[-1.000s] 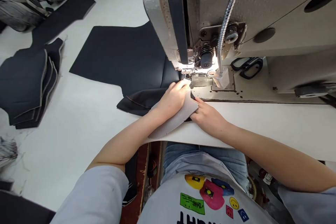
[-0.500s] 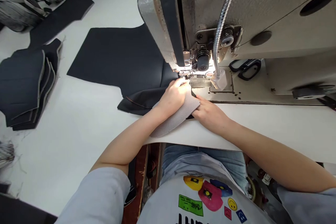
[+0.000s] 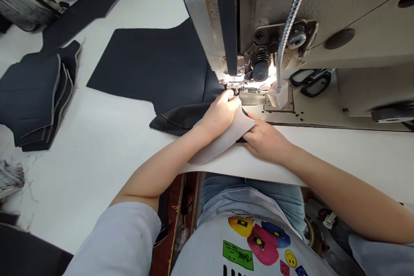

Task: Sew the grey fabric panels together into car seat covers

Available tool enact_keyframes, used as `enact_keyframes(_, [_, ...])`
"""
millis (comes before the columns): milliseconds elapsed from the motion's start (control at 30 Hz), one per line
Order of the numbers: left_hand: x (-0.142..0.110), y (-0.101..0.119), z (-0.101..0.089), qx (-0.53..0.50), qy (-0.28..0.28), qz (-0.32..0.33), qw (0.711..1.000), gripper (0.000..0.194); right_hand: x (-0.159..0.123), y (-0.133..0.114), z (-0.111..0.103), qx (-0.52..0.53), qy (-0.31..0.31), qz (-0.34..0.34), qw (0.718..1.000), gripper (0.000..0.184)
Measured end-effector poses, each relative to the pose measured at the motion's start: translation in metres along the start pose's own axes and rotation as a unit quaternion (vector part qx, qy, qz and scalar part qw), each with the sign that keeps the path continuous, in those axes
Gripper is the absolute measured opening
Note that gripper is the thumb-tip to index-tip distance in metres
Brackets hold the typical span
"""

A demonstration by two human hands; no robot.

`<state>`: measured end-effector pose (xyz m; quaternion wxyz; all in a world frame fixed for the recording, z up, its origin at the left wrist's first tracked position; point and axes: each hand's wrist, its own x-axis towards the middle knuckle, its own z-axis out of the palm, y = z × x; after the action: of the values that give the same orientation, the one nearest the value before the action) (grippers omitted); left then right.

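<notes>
A large black fabric panel (image 3: 155, 64) lies on the white table, its right end under the lit needle area of a sewing machine (image 3: 234, 79). Its front part is folded over, showing a curved orange-red stitch line. My left hand (image 3: 221, 112) pinches a fabric piece with a grey backing (image 3: 223, 142) close to the presser foot; the fingertips are partly hidden. Beside it, my right hand (image 3: 267, 138) grips the right edge of that same grey-backed piece, with a bit of black fabric showing beneath.
Black scissors (image 3: 312, 82) lie on the machine bed at right. A stack of cut black pieces (image 3: 35, 99) sits at left, another dark piece (image 3: 80, 15) behind it. Bundled grey fabric (image 3: 29, 4) fills the far left corner. A braided metal lamp neck (image 3: 294, 13) hangs before the machine head.
The whole view has shifted, so most things sit slightly further right. Both hands keep their hold on the fabric, with almost no change in pose.
</notes>
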<state>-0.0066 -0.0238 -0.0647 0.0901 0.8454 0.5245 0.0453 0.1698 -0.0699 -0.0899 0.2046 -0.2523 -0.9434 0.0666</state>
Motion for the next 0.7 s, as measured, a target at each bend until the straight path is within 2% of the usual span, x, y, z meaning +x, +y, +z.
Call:
enact_keyframes(100, [-0.003,0.010,-0.009,0.079,-0.023,-0.043,0.996,0.031,-0.001,0.000,-0.001,0.012,-0.021,-0.001,1.000,0.016])
enact_keyframes(200, [-0.007,0.014,-0.015,0.130,-0.014,-0.053,0.990,0.033,-0.002,-0.002,0.001,0.001,-0.019,-0.007,1.000,0.020])
enact_keyframes(467, [-0.015,0.005,-0.007,0.109,0.023,-0.048,0.993,0.035,-0.002,-0.008,0.004,-0.054,0.008,-0.025,0.998,0.023])
enact_keyframes(700, [-0.013,0.012,-0.010,0.102,0.000,-0.077,0.992,0.033,0.000,-0.007,0.003,-0.056,0.027,-0.034,0.997,0.028])
